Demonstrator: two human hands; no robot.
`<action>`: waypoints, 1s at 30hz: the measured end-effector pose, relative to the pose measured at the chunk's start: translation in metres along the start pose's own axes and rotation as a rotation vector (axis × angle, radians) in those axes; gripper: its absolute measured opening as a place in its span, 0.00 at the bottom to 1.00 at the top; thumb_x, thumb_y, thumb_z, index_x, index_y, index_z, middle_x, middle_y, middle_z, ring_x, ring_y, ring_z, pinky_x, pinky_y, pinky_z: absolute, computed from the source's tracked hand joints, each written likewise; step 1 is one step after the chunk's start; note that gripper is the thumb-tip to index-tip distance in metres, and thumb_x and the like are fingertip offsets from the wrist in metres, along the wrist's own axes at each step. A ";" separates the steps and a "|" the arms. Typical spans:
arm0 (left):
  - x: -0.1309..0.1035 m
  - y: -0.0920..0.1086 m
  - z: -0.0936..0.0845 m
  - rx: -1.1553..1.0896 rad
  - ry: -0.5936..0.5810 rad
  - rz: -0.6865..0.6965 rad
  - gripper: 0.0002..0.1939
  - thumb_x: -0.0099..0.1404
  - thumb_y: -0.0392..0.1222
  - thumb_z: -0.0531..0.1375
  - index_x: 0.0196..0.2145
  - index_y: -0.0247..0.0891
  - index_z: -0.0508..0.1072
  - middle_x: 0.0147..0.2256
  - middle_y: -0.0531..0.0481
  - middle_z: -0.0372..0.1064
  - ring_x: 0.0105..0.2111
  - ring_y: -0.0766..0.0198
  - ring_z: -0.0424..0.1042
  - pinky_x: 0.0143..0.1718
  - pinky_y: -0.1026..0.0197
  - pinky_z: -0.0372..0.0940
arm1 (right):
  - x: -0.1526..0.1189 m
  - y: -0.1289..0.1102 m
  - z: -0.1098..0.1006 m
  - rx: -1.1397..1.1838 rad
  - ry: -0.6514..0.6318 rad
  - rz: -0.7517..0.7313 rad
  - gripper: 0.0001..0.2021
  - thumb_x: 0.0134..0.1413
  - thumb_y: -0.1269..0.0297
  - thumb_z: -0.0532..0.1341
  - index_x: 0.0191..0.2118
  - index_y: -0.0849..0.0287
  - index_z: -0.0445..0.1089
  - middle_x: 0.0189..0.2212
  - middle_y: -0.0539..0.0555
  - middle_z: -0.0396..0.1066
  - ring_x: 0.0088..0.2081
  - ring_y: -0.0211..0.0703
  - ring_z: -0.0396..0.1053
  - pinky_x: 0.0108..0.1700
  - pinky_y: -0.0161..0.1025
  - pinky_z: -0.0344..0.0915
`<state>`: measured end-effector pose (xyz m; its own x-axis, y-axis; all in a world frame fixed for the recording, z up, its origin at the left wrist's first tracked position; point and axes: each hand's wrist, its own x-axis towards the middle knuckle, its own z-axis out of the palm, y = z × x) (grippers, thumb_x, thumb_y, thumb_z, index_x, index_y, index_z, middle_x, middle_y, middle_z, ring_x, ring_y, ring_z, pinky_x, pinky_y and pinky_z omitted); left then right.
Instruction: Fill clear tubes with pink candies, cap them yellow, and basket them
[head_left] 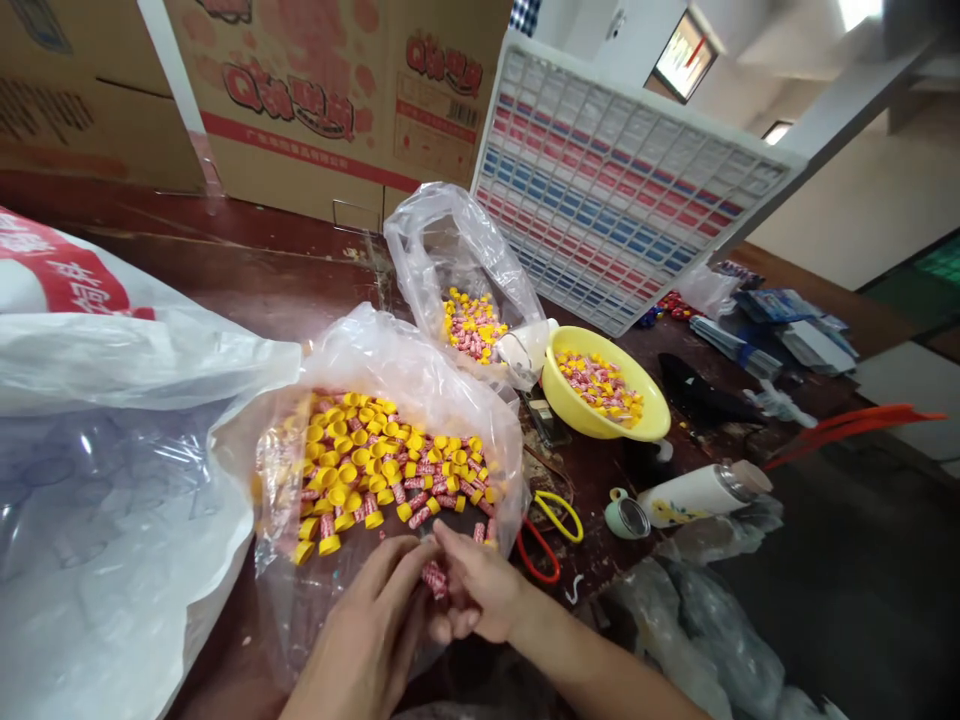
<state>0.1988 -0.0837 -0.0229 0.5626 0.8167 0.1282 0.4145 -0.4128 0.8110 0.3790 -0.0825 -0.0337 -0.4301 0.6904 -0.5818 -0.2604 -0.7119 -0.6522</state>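
Observation:
My left hand (375,610) and my right hand (484,580) meet at the near edge of an open clear plastic bag. Between their curled fingers is a small pink-patterned tube (434,579); the fingers cover part of it, and a cap on it cannot be made out. Just beyond lies a heap of similar tubes with yellow caps (390,470), spread in the mouth of the clear bag (480,405). A few pink tubes rest close to my right fingertips.
Behind stand a second clear bag (416,235) of capped tubes, a yellow bowl (652,400) of them and a white plastic crate (622,180). Scissors (536,560) and a white flask (690,497) lie to the right. A large white sack (142,350) covers the left; cartons (300,90) line the back.

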 end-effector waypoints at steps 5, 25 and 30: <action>-0.017 -0.019 -0.026 0.168 0.139 0.049 0.25 0.75 0.41 0.50 0.66 0.56 0.61 0.63 0.47 0.66 0.61 0.56 0.71 0.60 0.56 0.70 | -0.013 -0.049 0.002 -0.141 0.036 -0.251 0.23 0.49 0.43 0.71 0.33 0.58 0.66 0.23 0.44 0.66 0.14 0.26 0.54 0.15 0.28 0.42; 0.195 -0.030 -0.101 0.860 0.137 0.157 0.33 0.61 0.17 0.48 0.59 0.32 0.73 0.72 0.34 0.50 0.74 0.44 0.40 0.71 0.29 0.32 | -0.004 -0.193 -0.013 -1.541 0.583 -0.637 0.23 0.54 0.54 0.71 0.51 0.61 0.70 0.50 0.65 0.76 0.52 0.58 0.74 0.54 0.53 0.69; 0.217 -0.037 -0.122 0.677 0.137 0.012 0.09 0.70 0.33 0.56 0.44 0.32 0.76 0.39 0.43 0.79 0.44 0.53 0.78 0.53 0.45 0.68 | 0.013 -0.129 -0.046 -1.694 0.897 -0.400 0.46 0.44 0.59 0.76 0.67 0.67 0.58 0.71 0.78 0.49 0.72 0.69 0.46 0.68 0.61 0.53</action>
<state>0.2187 0.1580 0.0445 0.4931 0.8355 0.2425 0.7891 -0.5469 0.2797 0.4470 0.0245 0.0206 0.0668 0.9977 0.0113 0.9803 -0.0635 -0.1868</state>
